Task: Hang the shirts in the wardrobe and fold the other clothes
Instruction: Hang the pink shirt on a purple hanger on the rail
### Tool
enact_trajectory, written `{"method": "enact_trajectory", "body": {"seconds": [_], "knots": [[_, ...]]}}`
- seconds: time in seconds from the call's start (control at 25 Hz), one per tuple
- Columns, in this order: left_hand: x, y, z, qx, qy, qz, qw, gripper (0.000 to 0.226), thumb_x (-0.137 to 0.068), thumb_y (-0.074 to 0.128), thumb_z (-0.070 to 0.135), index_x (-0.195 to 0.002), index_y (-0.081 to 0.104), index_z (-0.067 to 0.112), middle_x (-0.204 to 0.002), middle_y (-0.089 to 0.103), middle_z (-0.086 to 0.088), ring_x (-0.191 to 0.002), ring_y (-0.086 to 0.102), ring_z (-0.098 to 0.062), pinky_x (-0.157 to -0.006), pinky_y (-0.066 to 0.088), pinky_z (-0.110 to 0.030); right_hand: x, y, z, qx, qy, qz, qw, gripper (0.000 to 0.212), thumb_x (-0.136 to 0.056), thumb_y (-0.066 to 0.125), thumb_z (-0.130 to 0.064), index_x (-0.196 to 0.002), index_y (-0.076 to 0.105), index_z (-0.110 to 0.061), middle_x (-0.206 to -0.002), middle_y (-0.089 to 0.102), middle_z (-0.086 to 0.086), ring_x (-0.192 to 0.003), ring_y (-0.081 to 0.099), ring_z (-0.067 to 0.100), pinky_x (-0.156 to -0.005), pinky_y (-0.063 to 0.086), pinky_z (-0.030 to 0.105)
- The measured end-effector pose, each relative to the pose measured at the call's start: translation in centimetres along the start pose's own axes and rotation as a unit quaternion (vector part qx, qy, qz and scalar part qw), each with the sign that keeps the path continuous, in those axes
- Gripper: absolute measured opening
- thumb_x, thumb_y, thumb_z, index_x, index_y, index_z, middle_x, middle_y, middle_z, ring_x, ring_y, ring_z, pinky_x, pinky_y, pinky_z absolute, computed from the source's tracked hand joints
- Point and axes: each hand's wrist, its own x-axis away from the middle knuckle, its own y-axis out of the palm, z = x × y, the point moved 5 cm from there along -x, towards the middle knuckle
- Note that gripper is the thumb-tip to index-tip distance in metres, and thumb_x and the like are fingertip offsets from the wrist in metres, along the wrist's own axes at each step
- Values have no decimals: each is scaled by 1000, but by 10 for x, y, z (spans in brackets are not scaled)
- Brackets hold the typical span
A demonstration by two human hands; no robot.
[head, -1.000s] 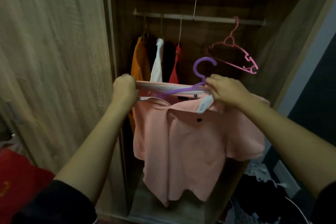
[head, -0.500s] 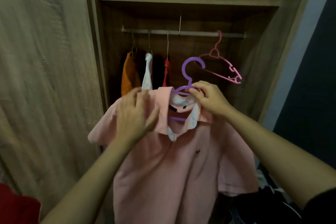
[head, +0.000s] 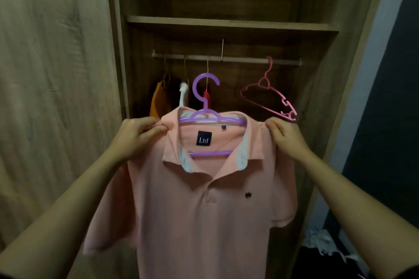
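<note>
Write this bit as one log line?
left hand pinches pink shirt | right hand pinches it too | purple hanger inside, off rail

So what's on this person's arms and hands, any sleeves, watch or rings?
Both forearms are bare. A sliver of dark sleeve shows at the right arm's bottom corner; the other side is too dim to tell. No watch, bracelet, ring or glove shows on the left hand or the right hand.

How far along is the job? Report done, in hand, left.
Done: orange garment, white garment and red garment hang on the rail; the pink shirt sits on the purple hanger. In hand: left hand and right hand pinch its shoulders, hook not yet on the rail. Left: hang it, then fold the clothes heap at lower right.
</note>
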Motion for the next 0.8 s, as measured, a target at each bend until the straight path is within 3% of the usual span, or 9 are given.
{"method": "enact_trajectory", "body": {"seconds": [0.08,0.2,0.28,0.4,0.48,0.6,0.68,0.8], "knots": [[-1,1,0,13,-9,8,1000,46,-82,52,51,-94,75,12,-69,68,12,-73,61,-4,-57,40,-16,-4,0,-6,25,9,0,1000,25,-97,41,-21,-94,65,-13,-84,62,-1,-81,61,22,-70,45,32],[-1,10,-1,43,-49,22,998,25,-87,61,33,-104,73,19,-72,61,42,-75,61,6,-59,45,-15,-7,10,-29,143,-61,-68,986,34,-91,32,-44,-100,57,-23,-93,64,-5,-84,60,18,-65,44,34],[-1,16,6,89,-48,24,995,22,-87,59,31,-105,70,25,-77,59,46,-77,61,6,-63,48,-17,-10,11,-39,170,-81,-60,980,35,-90,31,-48,-100,56,-26,-95,64,-6,-86,60,18,-63,41,32],[-3,17,12,103,-32,32,994,23,-87,52,36,-99,69,27,-77,65,33,-75,61,10,-63,45,-11,-11,10,-41,162,-71,-45,983,32,-88,33,-50,-93,55,-27,-85,61,-10,-83,59,19,-63,38,32],[-2,16,4,22,-8,3,1000,29,-88,42,50,-90,61,29,-67,61,16,-64,58,2,-59,41,-18,-9,4,-35,137,-48,-22,989,31,-87,35,-49,-92,56,-27,-80,59,-12,-82,59,18,-64,37,31],[5,18,-18,-50,-11,-79,996,42,-79,39,68,-100,48,34,-84,61,8,-70,57,-7,-63,46,-31,-8,-7,-30,119,-38,0,992,31,-86,37,-49,-93,59,-28,-81,62,-11,-83,60,16,-66,42,33],[8,17,-26,-69,-2,-91,993,55,-75,36,77,-93,51,27,-79,60,6,-65,56,-9,-60,46,-32,-8,-8,-33,112,-54,-10,992,30,-86,37,-48,-96,60,-31,-86,65,-11,-86,61,15,-68,44,33],[1,22,-15,-121,6,-95,988,52,-74,32,63,-84,53,16,-68,58,0,-60,54,-21,-56,43,-37,-9,-2,-44,123,-82,-26,989,30,-87,38,-46,-99,61,-30,-92,68,-9,-88,61,15,-68,45,33]]}}
